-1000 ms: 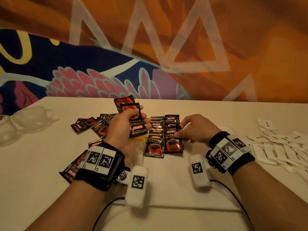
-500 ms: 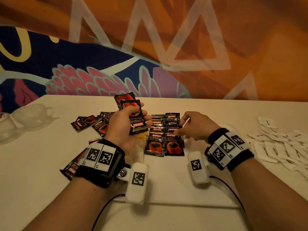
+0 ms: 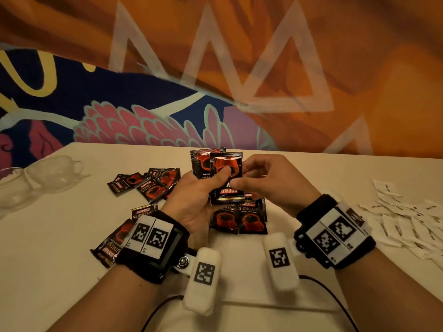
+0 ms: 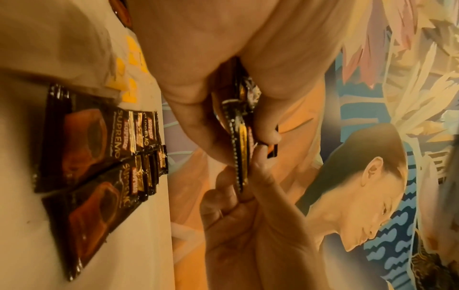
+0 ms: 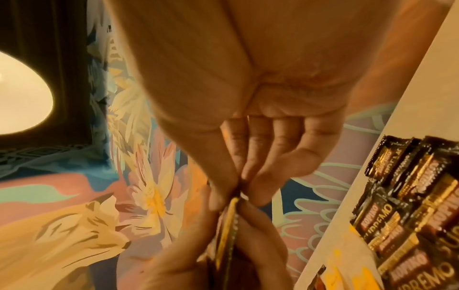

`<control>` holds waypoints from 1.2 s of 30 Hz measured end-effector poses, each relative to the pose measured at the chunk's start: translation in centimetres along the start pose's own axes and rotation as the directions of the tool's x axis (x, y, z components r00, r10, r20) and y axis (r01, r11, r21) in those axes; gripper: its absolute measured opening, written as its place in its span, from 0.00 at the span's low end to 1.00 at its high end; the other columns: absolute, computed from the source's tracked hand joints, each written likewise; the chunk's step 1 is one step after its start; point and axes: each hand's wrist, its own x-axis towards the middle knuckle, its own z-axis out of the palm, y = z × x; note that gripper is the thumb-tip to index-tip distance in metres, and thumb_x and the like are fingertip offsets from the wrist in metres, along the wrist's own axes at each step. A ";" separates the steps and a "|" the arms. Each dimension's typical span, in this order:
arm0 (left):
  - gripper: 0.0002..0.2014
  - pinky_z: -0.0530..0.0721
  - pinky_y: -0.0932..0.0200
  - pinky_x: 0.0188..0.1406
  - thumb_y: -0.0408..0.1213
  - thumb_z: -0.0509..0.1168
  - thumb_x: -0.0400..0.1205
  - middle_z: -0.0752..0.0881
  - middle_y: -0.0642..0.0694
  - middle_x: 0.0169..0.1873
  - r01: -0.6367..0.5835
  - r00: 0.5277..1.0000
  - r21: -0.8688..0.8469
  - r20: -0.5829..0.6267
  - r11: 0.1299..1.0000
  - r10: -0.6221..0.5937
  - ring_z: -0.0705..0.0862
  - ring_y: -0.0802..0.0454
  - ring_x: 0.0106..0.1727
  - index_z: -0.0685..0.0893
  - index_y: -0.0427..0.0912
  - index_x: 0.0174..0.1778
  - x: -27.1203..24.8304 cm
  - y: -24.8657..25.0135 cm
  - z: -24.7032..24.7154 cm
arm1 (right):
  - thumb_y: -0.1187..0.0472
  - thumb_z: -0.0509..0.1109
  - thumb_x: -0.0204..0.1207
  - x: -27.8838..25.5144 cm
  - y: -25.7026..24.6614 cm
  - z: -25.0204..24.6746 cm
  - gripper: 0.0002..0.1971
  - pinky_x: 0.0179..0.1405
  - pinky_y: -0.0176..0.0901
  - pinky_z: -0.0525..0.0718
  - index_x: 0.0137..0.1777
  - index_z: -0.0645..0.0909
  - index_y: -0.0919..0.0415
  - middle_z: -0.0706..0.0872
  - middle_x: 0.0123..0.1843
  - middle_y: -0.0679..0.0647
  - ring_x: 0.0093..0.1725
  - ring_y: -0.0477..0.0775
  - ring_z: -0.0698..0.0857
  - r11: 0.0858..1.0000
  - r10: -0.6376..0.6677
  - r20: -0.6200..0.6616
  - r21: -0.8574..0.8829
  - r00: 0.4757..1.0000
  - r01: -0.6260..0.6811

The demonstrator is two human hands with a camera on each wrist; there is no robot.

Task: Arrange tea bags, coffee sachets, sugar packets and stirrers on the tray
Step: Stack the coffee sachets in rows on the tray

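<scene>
I hold a small stack of coffee sachets [image 3: 226,178] upright above the table [image 3: 48,236], my left hand [image 3: 194,200] wrapped round them with the thumb pressed on the front one. My right hand [image 3: 273,180] pinches that front sachet's edge between thumb and fingertips. Under my hands, two neat overlapping rows of sachets [image 3: 239,218] lie flat. At 10 o'clock sits a loose pile of sachets [image 3: 148,183]; at 3 o'clock, well apart, white sugar packets [image 3: 407,219] lie scattered.
</scene>
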 end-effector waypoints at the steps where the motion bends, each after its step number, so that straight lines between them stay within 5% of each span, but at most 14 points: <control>1: 0.21 0.85 0.40 0.55 0.41 0.71 0.72 0.89 0.34 0.53 0.000 1.000 -0.019 0.003 1.000 0.000 0.87 0.36 0.57 0.85 0.35 0.59 -0.1 0.1 0.0 | 0.63 0.81 0.68 0.1 0.2 0.2 0.09 0.29 0.39 0.79 0.40 0.83 0.57 0.88 0.29 0.49 0.29 0.45 0.85 1.000 -0.015 -0.019 0.004 1.000 0.015; 4: 0.18 0.84 0.39 0.58 0.39 0.68 0.78 0.87 0.33 0.57 0.000 1.000 -0.106 0.012 0.994 0.002 0.87 0.36 0.58 0.83 0.34 0.62 -0.1 0.4 0.1 | 0.63 0.79 0.70 0.2 0.3 0.2 0.06 0.30 0.41 0.79 0.40 0.84 0.57 0.89 0.32 0.52 0.30 0.47 0.86 0.999 -0.031 -0.092 0.008 0.995 0.032; 8: 0.10 0.88 0.54 0.34 0.27 0.64 0.81 0.90 0.37 0.47 -0.116 0.993 -0.093 -0.042 0.989 0.112 0.91 0.45 0.45 0.84 0.33 0.57 0.1 0.4 0.0 | 0.59 0.81 0.68 0.1 0.3 0.2 0.13 0.35 0.49 0.86 0.49 0.83 0.58 0.90 0.37 0.55 0.37 0.54 0.90 0.999 -0.043 -0.070 -0.025 0.997 0.042; 12: 0.08 0.87 0.59 0.31 0.32 0.67 0.79 0.91 0.43 0.42 -0.181 0.982 -0.052 -0.057 0.982 0.178 0.90 0.50 0.41 0.85 0.37 0.53 0.1 0.4 0.0 | 0.64 0.79 0.68 0.0 0.1 0.5 0.07 0.50 0.62 0.89 0.43 0.85 0.54 0.88 0.39 0.56 0.43 0.62 0.90 0.993 -0.098 -0.091 -0.071 0.991 0.092; 15: 0.20 0.86 0.58 0.37 0.47 0.72 0.69 0.89 0.44 0.41 -0.247 0.964 -0.016 -0.111 0.969 0.243 0.88 0.51 0.43 0.84 0.38 0.52 0.5 0.9 -0.9 | 0.69 0.73 0.69 0.1 -0.3 -0.3 0.11 0.44 0.54 0.87 0.35 0.85 0.50 0.87 0.39 0.52 0.39 0.55 0.87 0.988 -0.126 -0.118 -0.099 0.985 0.114; 17: 0.25 0.87 0.55 0.43 0.48 0.71 0.68 0.89 0.43 0.43 -0.268 0.960 0.019 -0.079 0.963 0.269 0.89 0.48 0.48 0.83 0.34 0.55 0.7 1.3 -1.2 | 0.67 0.72 0.70 0.1 -0.6 -0.6 0.10 0.40 0.50 0.83 0.36 0.84 0.48 0.88 0.39 0.48 0.38 0.49 0.85 0.978 -0.139 -0.096 -0.168 0.986 0.122; 20: 0.13 0.88 0.54 0.45 0.37 0.70 0.72 0.90 0.42 0.42 -0.248 0.968 0.078 0.048 0.966 0.245 0.90 0.48 0.48 0.85 0.36 0.51 0.4 1.3 -1.1 | 0.66 0.72 0.68 0.1 -0.5 -0.5 0.09 0.41 0.56 0.88 0.43 0.85 0.50 0.90 0.38 0.53 0.40 0.56 0.89 0.986 -0.137 -0.107 -0.108 0.985 0.125; 22: 0.08 0.88 0.50 0.49 0.32 0.69 0.74 0.90 0.41 0.41 -0.239 0.970 0.056 0.047 0.969 0.237 0.90 0.46 0.47 0.85 0.37 0.47 0.5 0.9 -1.1 | 0.70 0.74 0.71 0.3 -0.4 -0.4 0.11 0.34 0.49 0.85 0.48 0.83 0.54 0.90 0.37 0.55 0.36 0.55 0.89 0.993 -0.112 -0.139 0.021 0.984 0.116; 25: 0.09 0.89 0.51 0.48 0.32 0.70 0.71 0.90 0.39 0.44 -0.232 0.973 -0.015 -0.002 0.973 0.232 0.90 0.44 0.50 0.85 0.37 0.47 0.7 0.4 -1.1 | 0.69 0.77 0.71 0.1 -0.3 -0.4 0.11 0.29 0.38 0.80 0.51 0.81 0.59 0.90 0.40 0.59 0.35 0.52 0.88 0.983 -0.047 -0.086 0.174 0.995 0.062; 31: 0.18 0.87 0.48 0.47 0.41 0.72 0.70 0.90 0.38 0.49 -0.151 0.988 0.103 0.032 0.983 0.148 0.89 0.43 0.52 0.85 0.37 0.54 0.3 0.6 -0.8 | 0.72 0.74 0.74 0.0 -0.4 -0.4 0.08 0.30 0.32 0.79 0.47 0.84 0.58 0.89 0.39 0.55 0.33 0.46 0.87 0.992 -0.088 -0.016 0.094 0.996 0.089; 36: 0.09 0.87 0.53 0.40 0.34 0.71 0.77 0.91 0.40 0.47 -0.137 0.989 0.051 -0.058 0.989 0.140 0.90 0.45 0.48 0.86 0.40 0.52 0.4 0.6 -0.6 | 0.69 0.77 0.71 0.3 -0.3 0.0 0.10 0.26 0.36 0.79 0.48 0.80 0.58 0.89 0.29 0.53 0.31 0.50 0.89 0.978 -0.072 -0.185 0.179 0.980 0.106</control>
